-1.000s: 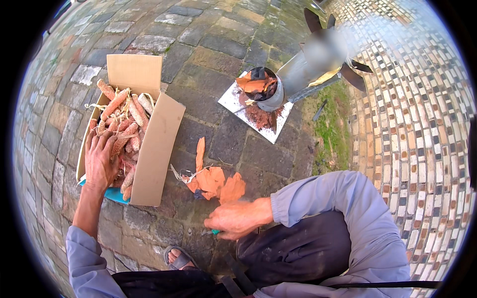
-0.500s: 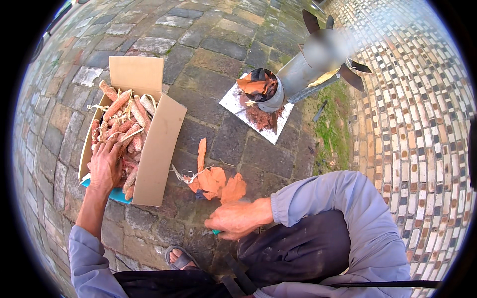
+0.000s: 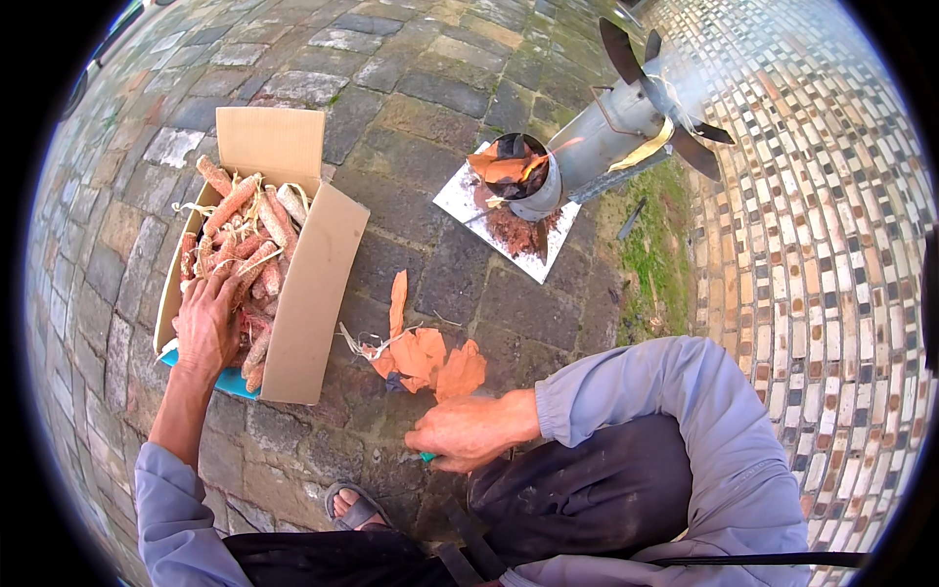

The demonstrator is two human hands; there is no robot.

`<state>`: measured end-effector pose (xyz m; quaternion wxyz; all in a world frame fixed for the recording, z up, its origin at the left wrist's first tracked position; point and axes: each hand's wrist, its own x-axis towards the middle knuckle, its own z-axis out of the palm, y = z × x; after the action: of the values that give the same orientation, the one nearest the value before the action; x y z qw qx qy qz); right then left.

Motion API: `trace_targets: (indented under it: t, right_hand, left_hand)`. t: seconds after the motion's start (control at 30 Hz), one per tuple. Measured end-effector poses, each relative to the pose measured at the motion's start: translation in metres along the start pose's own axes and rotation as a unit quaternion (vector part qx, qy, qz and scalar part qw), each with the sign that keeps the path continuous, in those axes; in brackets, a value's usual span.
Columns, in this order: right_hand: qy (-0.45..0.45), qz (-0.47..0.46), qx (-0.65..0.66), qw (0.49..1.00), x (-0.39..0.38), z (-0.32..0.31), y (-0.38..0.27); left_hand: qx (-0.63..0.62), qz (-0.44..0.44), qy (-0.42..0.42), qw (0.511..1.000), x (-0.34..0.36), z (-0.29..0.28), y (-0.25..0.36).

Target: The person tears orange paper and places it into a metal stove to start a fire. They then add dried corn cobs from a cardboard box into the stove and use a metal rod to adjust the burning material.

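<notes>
My left hand (image 3: 203, 323) rests with curved, spread fingers among the dried corn cobs (image 3: 235, 205) in an open cardboard box (image 3: 318, 303) at the left. My right hand (image 3: 462, 430), low in the middle, is closed on a small green object (image 3: 427, 456), mostly hidden by the fingers. Torn orange paper scraps (image 3: 421, 357) lie on the paving just beyond it. Farther off, an upright metal cup (image 3: 536, 205) holds orange and dark pieces (image 3: 504, 166), with a small flame at its right rim. It joins a tilted metal tube (image 3: 616, 127) that has dark fins and gives off smoke.
The cup stands on a white board (image 3: 548, 264) strewn with brown debris. Uneven stone paving (image 3: 411, 117) surrounds me. At the right are a mossy strip (image 3: 650, 264) and small pale bricks (image 3: 782, 293). My bent knee and sandalled foot (image 3: 354, 504) are at the bottom.
My left hand has shifted slightly right within the cobs over the last second. A bright flame now shows at the cup's right rim. My right hand stays about where it was.
</notes>
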<state>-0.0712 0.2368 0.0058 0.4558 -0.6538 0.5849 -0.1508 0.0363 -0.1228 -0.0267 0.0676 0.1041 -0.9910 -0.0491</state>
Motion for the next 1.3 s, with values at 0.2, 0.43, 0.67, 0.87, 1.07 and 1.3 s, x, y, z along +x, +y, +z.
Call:
trace_targets:
  t: [0.2,0.43,0.67,0.87,1.07,1.3]
  right_hand:
    - [-0.001,0.004,-0.001,1.0,0.0,0.002,0.001]
    - [-0.054,0.034,-0.019,0.998,0.001,-0.004,-0.002]
    - [-0.059,0.03,-0.021,0.998,0.001,-0.004,-0.001]
    - [-0.063,0.034,-0.013,0.997,0.002,-0.005,-0.002]
    - [-0.067,0.038,-0.013,0.997,0.002,-0.007,-0.003]
    - [-0.066,0.042,-0.011,0.997,0.001,-0.006,-0.002]
  left_hand:
    - [0.005,-0.011,-0.009,1.0,0.0,-0.002,0.002]
    - [0.007,0.005,0.007,1.0,0.001,0.006,-0.003]
    - [0.005,0.013,0.027,1.0,0.001,0.002,-0.002]
    - [-0.007,-0.02,0.014,1.0,0.001,0.001,-0.002]
    - [-0.003,-0.011,0.028,1.0,0.001,0.001,-0.004]
    - [-0.034,-0.014,0.031,0.999,0.007,-0.015,0.003]
